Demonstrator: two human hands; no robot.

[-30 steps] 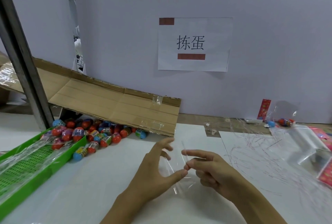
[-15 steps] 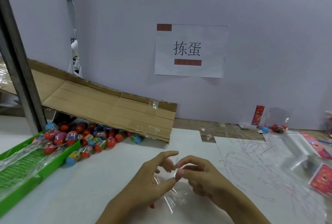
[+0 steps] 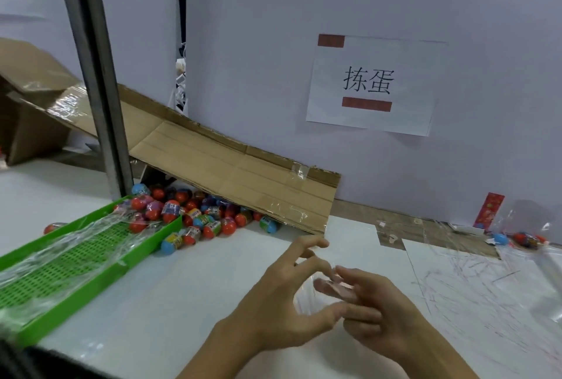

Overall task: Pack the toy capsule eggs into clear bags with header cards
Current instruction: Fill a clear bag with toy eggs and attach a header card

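At the far left of the white desk (image 3: 188,284), a green slotted tray (image 3: 76,260) lies draped with crumpled clear film, angled toward the worker, apparently as a ready bin. Just beyond its far end, a heap of toy capsule eggs (image 3: 194,217) in red, blue and mixed colours has gathered at the foot of a taped cardboard ramp (image 3: 231,174) that slopes down along the wall, seemingly set up to feed eggs within arm's reach. A dark metal post (image 3: 97,89) rises behind the tray. In the foreground the left hand (image 3: 282,305), fingers spread with thumb reaching inward, meets the right hand (image 3: 374,311), whose fingers pinch a clear bag (image 3: 310,296) held between them just above the desk; the grip suggests the mouth of the bag is being worked open before any egg goes in. A printed paper sign (image 3: 374,86) hangs on the wall above. Farther right, thin strips litter a white sheet (image 3: 474,284), and a red header card (image 3: 489,209) leans on the wall beside a bagged set of eggs (image 3: 526,238).
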